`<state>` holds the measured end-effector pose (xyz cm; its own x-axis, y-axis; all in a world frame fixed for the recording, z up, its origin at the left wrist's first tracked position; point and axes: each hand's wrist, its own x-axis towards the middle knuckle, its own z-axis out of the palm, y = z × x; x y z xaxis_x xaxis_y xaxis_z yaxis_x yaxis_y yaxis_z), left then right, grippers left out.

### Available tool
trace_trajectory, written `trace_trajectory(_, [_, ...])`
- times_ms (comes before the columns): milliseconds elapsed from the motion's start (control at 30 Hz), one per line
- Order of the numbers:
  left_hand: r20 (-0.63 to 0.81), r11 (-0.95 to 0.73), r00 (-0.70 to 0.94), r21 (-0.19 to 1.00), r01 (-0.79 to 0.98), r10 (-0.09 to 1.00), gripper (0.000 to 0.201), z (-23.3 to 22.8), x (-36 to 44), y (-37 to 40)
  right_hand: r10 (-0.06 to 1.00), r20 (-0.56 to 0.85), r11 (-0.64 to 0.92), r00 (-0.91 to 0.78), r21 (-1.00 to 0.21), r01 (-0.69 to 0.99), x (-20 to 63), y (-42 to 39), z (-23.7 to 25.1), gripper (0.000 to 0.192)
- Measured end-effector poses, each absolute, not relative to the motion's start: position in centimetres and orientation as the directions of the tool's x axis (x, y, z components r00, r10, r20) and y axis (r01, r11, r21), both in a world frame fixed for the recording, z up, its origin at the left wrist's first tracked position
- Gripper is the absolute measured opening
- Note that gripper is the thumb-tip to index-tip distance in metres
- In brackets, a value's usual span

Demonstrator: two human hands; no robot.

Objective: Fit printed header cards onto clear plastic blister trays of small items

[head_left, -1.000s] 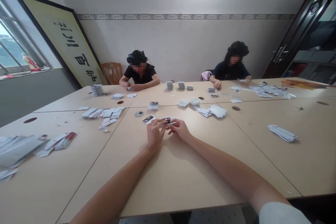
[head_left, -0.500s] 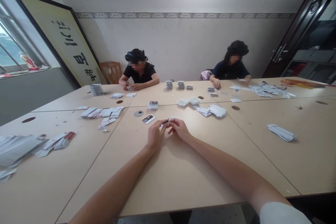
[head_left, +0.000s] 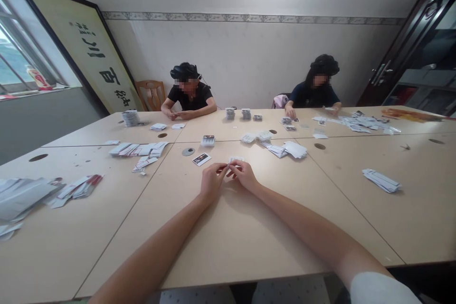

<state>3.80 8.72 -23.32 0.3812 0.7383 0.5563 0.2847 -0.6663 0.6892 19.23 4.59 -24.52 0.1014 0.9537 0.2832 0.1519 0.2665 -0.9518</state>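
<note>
Pinched between the fingertips of both the left hand (head_left: 211, 183) and the right hand (head_left: 245, 175) is a small white packet (head_left: 235, 159), held just above the beige table (head_left: 249, 228). Beside them lies a printed card (head_left: 201, 158), near a grey disc (head_left: 188, 152).
</note>
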Motion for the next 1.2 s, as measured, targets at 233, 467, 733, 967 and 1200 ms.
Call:
trace_trajectory(233, [0.556,-0.643,0.35,0.733,0.223,0.754,0.024,-23.55,3.94,8.68,0.928,0.338,0.293,0.155,-0.921,0.257,19.39,4.84,-24.71,0.023])
trace_trajectory(467, [0.564,-0.633,0.321,0.753,0.178,0.761,0.024,-23.71,4.16,8.61,0.905,0.384,0.316,0.184,-0.895,0.315,19.25,4.71,-24.64,0.023])
trace_trajectory(733, [0.538,-0.616,0.337,0.765,0.19,0.772,0.022,-23.21,3.81,8.67,0.897,0.396,0.322,0.196,-0.889,0.325,19.22,4.48,-24.72,0.023])
trace_trajectory(967, [0.521,-0.597,0.334,0.78,0.186,0.785,0.021,-23.04,3.76,8.84,0.905,0.383,0.321,0.186,-0.901,0.291,19.37,4.84,-24.95,0.024])
trace_trajectory(1200, [0.549,-0.628,0.353,0.761,0.164,0.758,0.022,-23.11,3.52,9.01,0.91,0.372,0.32,0.181,-0.91,0.265,19.22,4.62,-24.73,0.023])
